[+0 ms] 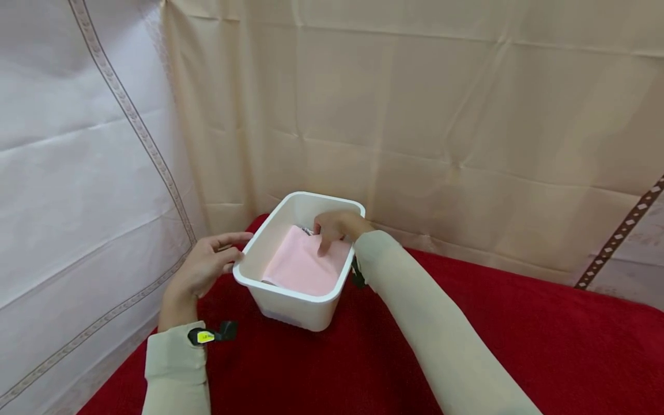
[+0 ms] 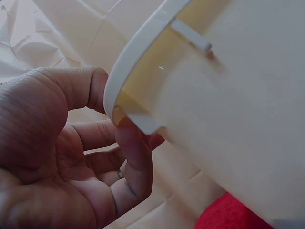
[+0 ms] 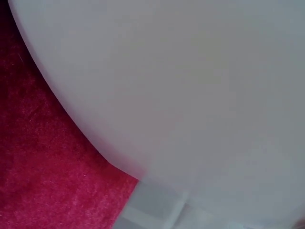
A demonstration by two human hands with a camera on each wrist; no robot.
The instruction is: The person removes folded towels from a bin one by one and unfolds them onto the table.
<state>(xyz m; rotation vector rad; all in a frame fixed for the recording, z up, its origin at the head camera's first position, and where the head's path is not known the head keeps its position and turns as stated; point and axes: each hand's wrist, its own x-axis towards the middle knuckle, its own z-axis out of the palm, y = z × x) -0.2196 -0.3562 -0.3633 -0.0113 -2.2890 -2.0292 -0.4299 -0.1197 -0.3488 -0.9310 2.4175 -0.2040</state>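
A white plastic bin [image 1: 290,300] stands on a red cloth, with a pink sheet [image 1: 298,262] lying inside it. My left hand [image 1: 207,262] holds the bin's left rim. In the left wrist view that hand [image 2: 71,148] has its thumb and a bent finger on either side of the rim [image 2: 126,71]. My right hand [image 1: 334,227] reaches over the right rim into the bin, one finger pointing down onto the pink sheet. Small shiny items [image 1: 306,230] show past the sheet's far edge. The right wrist view holds the bin's outer wall [image 3: 167,95], and the right hand's fingers are hidden there.
The red cloth [image 1: 384,346] spreads under the bin and out to the right. Close behind hangs a beige curtain [image 1: 415,144]. A white curtain with a patterned band [image 1: 93,173] borders the left side.
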